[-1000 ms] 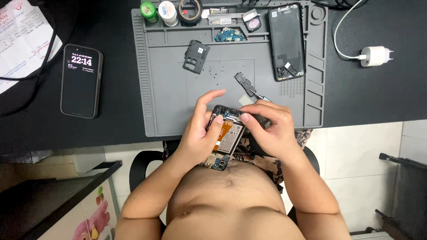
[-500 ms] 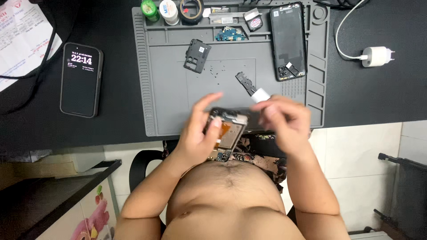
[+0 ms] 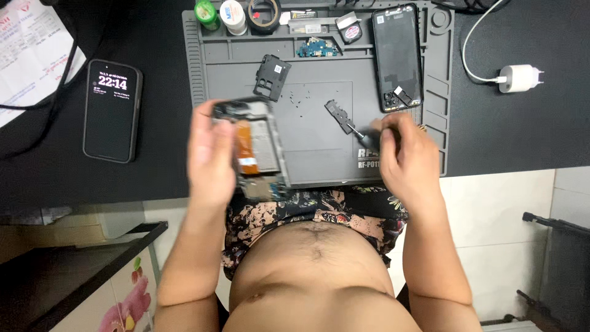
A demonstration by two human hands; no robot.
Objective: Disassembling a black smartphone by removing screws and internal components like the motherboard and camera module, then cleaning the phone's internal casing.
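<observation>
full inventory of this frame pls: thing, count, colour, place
Opened phone: 1, dark frame with orange flex, in left hand at mat's near left
Repair mat: 1, grey, centre of black desk
Intact phone: 1, black, screen lit, left of mat
Back cover: 1, black, mat's right side
Small dark plates: 2, one at upper mat, one at mid mat
Circuit board: 1, blue, top tray
Bottles: 2, green-capped, white, top left of mat
Tape roll: 1, black, top tray
Charger: 1, white with cable, right of mat
Paper: 1, white, far left
Left hand: holds opened phone
Right hand: grips a small tool, blurred
</observation>
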